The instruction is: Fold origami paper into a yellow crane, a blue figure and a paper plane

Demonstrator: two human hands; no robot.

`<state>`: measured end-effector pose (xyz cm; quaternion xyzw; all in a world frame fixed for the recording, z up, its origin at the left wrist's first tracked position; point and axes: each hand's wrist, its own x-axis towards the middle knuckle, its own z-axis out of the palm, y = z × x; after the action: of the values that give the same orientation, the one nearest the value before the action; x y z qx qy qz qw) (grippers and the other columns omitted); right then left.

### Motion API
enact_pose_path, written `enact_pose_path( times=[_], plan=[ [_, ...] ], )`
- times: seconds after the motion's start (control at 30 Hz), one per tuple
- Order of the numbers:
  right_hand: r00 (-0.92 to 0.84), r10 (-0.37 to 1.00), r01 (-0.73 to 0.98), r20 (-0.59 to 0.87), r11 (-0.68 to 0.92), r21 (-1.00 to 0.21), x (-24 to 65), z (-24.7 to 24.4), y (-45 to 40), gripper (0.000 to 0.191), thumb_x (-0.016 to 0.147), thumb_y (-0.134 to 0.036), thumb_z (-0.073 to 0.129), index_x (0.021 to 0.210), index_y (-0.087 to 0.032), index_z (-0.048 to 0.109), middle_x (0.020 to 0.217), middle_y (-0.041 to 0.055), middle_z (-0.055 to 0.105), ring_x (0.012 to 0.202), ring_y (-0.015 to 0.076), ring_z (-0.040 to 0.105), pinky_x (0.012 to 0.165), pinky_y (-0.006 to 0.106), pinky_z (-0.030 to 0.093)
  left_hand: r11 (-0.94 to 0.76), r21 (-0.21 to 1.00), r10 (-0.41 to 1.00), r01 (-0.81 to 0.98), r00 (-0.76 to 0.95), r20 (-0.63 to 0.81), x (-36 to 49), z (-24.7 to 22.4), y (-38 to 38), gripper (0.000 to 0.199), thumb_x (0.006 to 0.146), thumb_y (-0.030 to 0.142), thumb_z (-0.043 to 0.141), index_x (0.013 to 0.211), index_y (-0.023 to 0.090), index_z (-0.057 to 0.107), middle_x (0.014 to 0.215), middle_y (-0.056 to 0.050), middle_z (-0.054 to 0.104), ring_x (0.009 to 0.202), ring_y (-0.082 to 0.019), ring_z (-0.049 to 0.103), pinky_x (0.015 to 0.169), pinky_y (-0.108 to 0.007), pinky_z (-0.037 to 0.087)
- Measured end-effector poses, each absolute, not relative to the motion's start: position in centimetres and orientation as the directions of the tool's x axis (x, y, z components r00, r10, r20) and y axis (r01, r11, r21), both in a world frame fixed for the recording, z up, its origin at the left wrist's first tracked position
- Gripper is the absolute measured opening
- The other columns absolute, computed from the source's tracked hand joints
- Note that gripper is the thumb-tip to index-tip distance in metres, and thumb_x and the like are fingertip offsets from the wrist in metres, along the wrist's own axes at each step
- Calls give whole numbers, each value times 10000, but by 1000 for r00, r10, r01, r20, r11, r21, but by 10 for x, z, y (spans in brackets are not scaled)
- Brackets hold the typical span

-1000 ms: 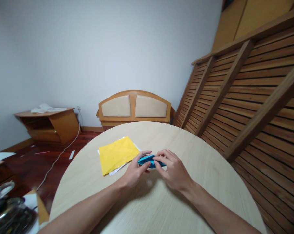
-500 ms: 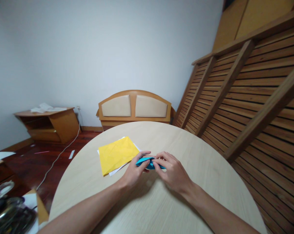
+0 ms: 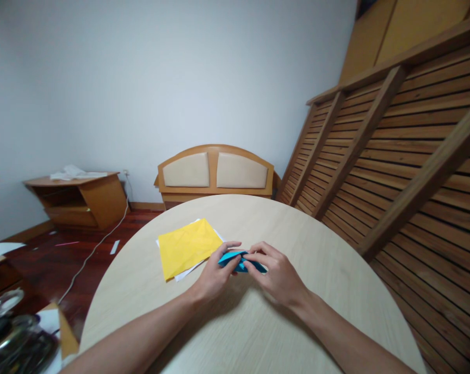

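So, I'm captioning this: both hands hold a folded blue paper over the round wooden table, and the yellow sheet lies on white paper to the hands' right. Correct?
Not quite: the head view shows the yellow sheet on white paper to the hands' left. The left hand and right hand do hold folded blue paper over the round wooden table.

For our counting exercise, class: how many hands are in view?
2: the left hand holds the left side of the folded blue paper; the right hand grips its right side.
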<state>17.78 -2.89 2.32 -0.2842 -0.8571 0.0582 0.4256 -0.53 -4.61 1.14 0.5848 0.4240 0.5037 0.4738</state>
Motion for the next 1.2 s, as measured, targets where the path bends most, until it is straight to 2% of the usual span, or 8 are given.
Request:
enact_pose_path(
  times=[0.13,0.3,0.43,0.57,0.7,0.83,1.03,1.2],
  plan=[
    [-506,477,482,719,847,-223,179,21,-27,140,927,-153,578,979,-184,704,977,60,658,895,176,622,809,312,521,-206,977,972,57,126,197,-4,8,-45,502,825,539,631,1200,210,572,1142,-88,647,904,-165,625,663,-225,533],
    [-579,309,602,755,786,140,181,22,-26,139,946,-153,542,1011,-155,664,1112,110,659,1022,251,580,853,386,463,-185,981,973,65,153,173,-1,3,-45,473,832,541,603,1179,220,580,1170,-87,617,988,-195,599,617,-218,537],
    [-658,284,597,698,761,254,180,24,-24,142,972,-152,500,1006,-152,638,1005,80,687,930,227,591,812,367,418,-135,989,981,59,147,125,1,1,-43,448,800,565,605,1009,168,613,964,-70,617,885,-190,590,538,-208,502],
    [-673,357,626,648,741,242,179,23,-23,113,969,-167,514,952,-165,626,872,61,685,860,223,601,781,356,393,-133,989,984,64,126,124,3,-1,-41,427,810,552,589,949,148,603,861,-47,587,754,-148,560,507,-196,473],
    [-616,422,678,666,714,174,176,19,-21,152,983,-157,466,949,-176,613,781,45,675,760,211,619,725,339,392,-138,987,986,83,104,129,1,-4,-40,490,846,535,565,1168,166,551,961,-56,602,726,-128,559,553,-220,502],
    [-453,576,740,681,669,-74,175,18,-22,211,1009,-198,386,947,-178,587,802,49,697,733,198,660,695,310,429,-193,970,978,145,113,177,-2,-6,-39,533,865,492,577,1298,194,481,988,-54,615,717,-118,556,625,-242,511],
    [-214,767,652,605,573,-496,178,22,-20,245,1016,-313,365,1026,-185,573,757,33,712,619,179,676,530,255,433,-298,934,953,197,111,280,-4,-5,-36,244,853,376,607,989,179,656,960,-70,674,859,-167,579,732,-266,487],
    [-273,670,636,691,664,-392,183,17,-14,238,1014,-307,384,1051,-199,592,779,25,715,622,172,680,556,259,470,-237,962,967,135,122,221,-2,-3,-38,227,769,339,708,913,166,680,888,-82,695,758,-163,583,716,-280,475]
  ],
)
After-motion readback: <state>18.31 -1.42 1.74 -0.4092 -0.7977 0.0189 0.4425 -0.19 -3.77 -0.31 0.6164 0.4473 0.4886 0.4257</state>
